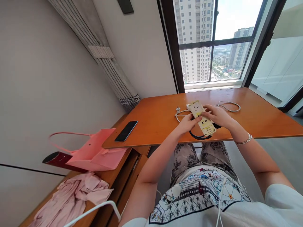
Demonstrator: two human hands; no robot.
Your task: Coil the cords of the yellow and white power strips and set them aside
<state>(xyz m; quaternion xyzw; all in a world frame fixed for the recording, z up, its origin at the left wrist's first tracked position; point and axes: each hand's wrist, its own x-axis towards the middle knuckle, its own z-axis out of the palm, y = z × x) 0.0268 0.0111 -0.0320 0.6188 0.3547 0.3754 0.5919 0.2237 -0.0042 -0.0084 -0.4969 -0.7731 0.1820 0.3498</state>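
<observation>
It's a home by the looks, high up: towers rise beyond the window, a tied curtain hangs here, and there's crumpled cloth and a bag on the cabinet!

The fingers of the left hand and of the right hand cover the middle of the power strip, and its underside is hidden. Its printed label is too small for reading. Below the strip, the black cable is partly hidden. The top edge cuts the dark panel; the bottom edge cuts the pink cloth and the white tube.
</observation>
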